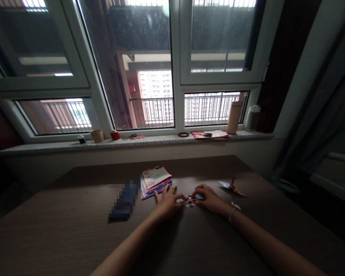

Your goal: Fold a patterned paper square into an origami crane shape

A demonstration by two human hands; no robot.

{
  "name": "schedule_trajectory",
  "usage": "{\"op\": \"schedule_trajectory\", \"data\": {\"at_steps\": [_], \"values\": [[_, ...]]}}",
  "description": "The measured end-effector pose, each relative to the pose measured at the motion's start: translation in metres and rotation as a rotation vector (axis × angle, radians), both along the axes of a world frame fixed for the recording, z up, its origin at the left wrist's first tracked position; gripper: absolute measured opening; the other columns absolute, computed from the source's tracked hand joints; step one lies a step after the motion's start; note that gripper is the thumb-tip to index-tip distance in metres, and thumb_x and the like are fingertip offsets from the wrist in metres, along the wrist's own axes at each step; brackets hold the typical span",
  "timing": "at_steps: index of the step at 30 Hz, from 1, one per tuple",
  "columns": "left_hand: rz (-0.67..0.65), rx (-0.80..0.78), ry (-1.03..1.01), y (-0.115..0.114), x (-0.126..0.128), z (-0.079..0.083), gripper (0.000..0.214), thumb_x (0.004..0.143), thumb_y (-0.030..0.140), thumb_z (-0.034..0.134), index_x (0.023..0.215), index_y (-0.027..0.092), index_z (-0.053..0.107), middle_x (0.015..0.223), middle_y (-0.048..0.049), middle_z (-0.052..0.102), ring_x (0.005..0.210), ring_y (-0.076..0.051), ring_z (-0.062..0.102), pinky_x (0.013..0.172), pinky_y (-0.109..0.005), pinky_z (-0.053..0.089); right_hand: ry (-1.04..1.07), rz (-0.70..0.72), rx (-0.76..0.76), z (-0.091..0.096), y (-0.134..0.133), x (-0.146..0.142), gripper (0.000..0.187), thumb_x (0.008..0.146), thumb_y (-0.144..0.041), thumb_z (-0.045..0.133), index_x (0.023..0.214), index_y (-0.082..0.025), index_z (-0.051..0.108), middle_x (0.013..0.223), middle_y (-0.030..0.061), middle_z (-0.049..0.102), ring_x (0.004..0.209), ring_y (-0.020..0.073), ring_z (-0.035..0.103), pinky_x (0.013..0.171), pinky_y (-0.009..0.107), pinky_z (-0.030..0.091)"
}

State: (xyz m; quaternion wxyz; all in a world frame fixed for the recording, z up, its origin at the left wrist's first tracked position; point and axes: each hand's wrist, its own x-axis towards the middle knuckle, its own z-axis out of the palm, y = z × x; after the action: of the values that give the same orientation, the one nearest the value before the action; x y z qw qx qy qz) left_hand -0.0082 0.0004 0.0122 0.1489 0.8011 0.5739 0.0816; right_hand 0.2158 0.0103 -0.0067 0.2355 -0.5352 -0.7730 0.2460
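Note:
Between my two hands on the table is a small piece of folded printed paper (190, 201), white with coloured patches. My left hand (166, 201) pinches its left side with thumb and index finger, while the other fingers spread towards the stack of sheets. My right hand (207, 196) has its fingers curled down on the paper's right side. Just beyond the left hand lies a stack of colourful printed sheets (156, 177). Right of the right hand stands a pointed folded-paper figure (232, 188). The finer folds of the held paper are too small to make out.
A dark pixelated object (124, 202) lies left on the brown table (74, 226). Along the windowsill (149, 142) stand a tan cup (97, 136), a red spool-like item (115, 135), a ring (183, 134), scissors (207, 134) on papers, a tall flask (234, 118) and a clear bottle (252, 118).

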Motion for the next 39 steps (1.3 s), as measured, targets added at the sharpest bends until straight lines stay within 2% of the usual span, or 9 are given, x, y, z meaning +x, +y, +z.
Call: {"op": "schedule_trajectory", "data": {"at_steps": [5,8,12,15,19,25,39], "values": [[-0.01,0.11,-0.013,-0.004,0.001,-0.008,0.024,0.084,0.043,0.058,0.106,0.049,0.065,0.148,0.0019,0.039,0.141,-0.038,0.016,0.095,-0.078,-0.008,-0.004,0.023,0.006,0.001,-0.001,0.002,0.03,0.072,-0.022,0.067,0.101,-0.031,0.07,0.116,0.0039,0.053,0.116,0.024,0.045,0.106,0.04,0.027],[-0.023,0.187,-0.027,-0.006,0.002,-0.013,0.024,0.085,0.042,0.057,0.106,0.048,0.066,0.144,0.0023,0.043,0.14,-0.036,0.019,0.097,-0.076,-0.011,0.0,0.014,0.064,-0.002,-0.006,0.0,0.027,0.075,-0.024,0.064,0.1,-0.031,0.07,0.114,0.0034,0.053,0.115,0.0238,0.046,0.104,0.04,0.028],[-0.023,0.216,-0.052,-0.007,0.002,-0.017,0.026,0.084,0.037,0.059,0.107,0.048,0.065,0.142,0.0025,0.047,0.139,-0.034,0.022,0.098,-0.077,-0.01,0.031,-0.021,0.163,-0.004,-0.014,-0.004,0.021,0.081,-0.028,0.057,0.098,-0.031,0.07,0.113,0.0025,0.054,0.113,0.0221,0.048,0.104,0.04,0.029],[-0.018,0.222,-0.069,-0.008,0.002,-0.018,0.024,0.083,0.039,0.059,0.105,0.048,0.066,0.141,0.0029,0.048,0.139,-0.034,0.023,0.098,-0.077,-0.008,0.032,-0.037,0.195,-0.004,-0.018,-0.007,0.017,0.084,-0.037,0.058,0.091,-0.029,0.071,0.11,0.0028,0.056,0.111,0.0223,0.049,0.103,0.04,0.03],[0.003,0.241,-0.089,-0.008,0.006,-0.018,0.019,0.084,0.049,0.059,0.1,0.045,0.068,0.138,0.0023,0.05,0.137,-0.035,0.025,0.098,-0.077,-0.006,0.012,-0.066,0.235,-0.002,-0.021,-0.011,0.023,0.082,-0.047,0.061,0.089,-0.028,0.07,0.108,0.0027,0.056,0.11,0.0223,0.05,0.104,0.04,0.029],[0.039,0.256,-0.083,-0.009,0.015,-0.017,0.019,0.084,0.049,0.059,0.097,0.039,0.069,0.136,-0.0009,0.051,0.135,-0.035,0.028,0.099,-0.077,0.001,-0.029,-0.104,0.201,-0.001,-0.019,-0.015,0.022,0.08,-0.047,0.064,0.088,-0.028,0.068,0.106,0.0021,0.055,0.108,0.0225,0.05,0.101,0.04,0.031],[0.051,0.211,-0.094,-0.006,0.016,-0.014,0.019,0.082,0.048,0.061,0.097,0.038,0.068,0.135,-0.0022,0.051,0.136,-0.035,0.026,0.098,-0.078,0.003,-0.02,-0.102,0.102,-0.001,-0.01,-0.013,0.023,0.075,-0.043,0.068,0.094,-0.03,0.068,0.108,0.0011,0.056,0.113,0.0224,0.048,0.101,0.037,0.03]]}}
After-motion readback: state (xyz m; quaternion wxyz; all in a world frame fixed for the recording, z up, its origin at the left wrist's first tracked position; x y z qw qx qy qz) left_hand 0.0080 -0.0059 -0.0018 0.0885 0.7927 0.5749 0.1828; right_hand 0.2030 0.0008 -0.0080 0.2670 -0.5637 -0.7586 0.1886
